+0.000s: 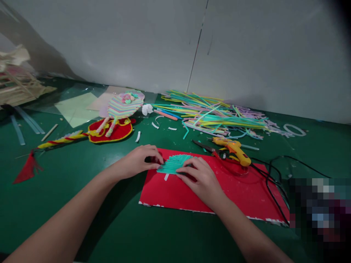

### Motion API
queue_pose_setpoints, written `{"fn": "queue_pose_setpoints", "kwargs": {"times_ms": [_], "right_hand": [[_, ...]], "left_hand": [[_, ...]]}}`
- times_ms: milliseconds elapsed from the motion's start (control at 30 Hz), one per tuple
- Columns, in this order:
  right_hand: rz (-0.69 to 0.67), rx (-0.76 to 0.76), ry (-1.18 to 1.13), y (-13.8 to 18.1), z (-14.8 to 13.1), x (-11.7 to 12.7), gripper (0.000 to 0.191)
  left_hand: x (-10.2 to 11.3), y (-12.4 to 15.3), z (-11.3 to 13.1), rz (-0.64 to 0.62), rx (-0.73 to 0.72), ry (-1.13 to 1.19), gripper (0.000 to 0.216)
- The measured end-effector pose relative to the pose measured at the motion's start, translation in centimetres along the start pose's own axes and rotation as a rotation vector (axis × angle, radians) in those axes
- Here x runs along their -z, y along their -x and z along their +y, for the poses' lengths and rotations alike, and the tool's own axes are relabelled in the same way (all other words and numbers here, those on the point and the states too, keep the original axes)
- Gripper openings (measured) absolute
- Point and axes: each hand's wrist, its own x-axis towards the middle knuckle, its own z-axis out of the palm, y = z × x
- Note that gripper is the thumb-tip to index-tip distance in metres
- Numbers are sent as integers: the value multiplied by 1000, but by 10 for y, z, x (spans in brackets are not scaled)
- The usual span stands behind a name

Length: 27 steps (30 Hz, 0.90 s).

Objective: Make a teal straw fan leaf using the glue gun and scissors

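A teal piece built of narrow strips side by side, with a stepped, rounded upper edge, lies on a red board. My left hand holds its left end between thumb and fingertips. At its right side, the thumb and bent fingers of my right hand grip the piece and cover part of it. Just below the teal piece a short white strip rests on the board.
Beyond the board are a yellow glue gun, black-bladed scissors and a pile of coloured strips. Black cable crosses the board's right end. A striped ornament and red tassel lie left. A wall stands behind.
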Motion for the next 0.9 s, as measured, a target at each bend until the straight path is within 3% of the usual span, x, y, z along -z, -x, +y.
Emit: {"fn": "queue_pose_setpoints", "kwargs": {"times_ms": [733,900], "right_hand": [[-11,-8,20,0,1,-1,13],[-7,-9,-5,-1,0,1,13]], "left_hand": [[-3,0,-1,2,-17,-27,9],[-2,1,3,109,-40,89,15]]}}
